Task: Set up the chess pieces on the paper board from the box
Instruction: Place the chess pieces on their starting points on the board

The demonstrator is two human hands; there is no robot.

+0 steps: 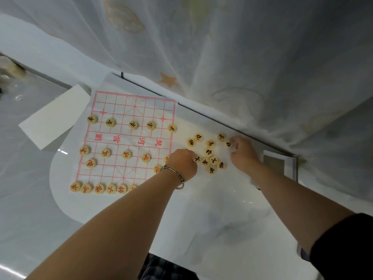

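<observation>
A white paper board with a red printed grid (129, 138) lies on the pale glossy desk (30, 199), near its far edge under a sheer white curtain (222, 47). Five round wooden pieces with black characters (133, 124) line its far half; red-lettered wooden discs (106, 152) fill the nearer rows. Beside the board's right edge lies a loose cluster of black-lettered discs (209, 152). The left hand (182, 161) (a metal bangle (175, 174) on its wrist) is curled at the cluster's near-left side, touching one disc. The right hand (243, 151) closes its fingers at the cluster's far-right side. A white box (290, 164) sits just right of it.
</observation>
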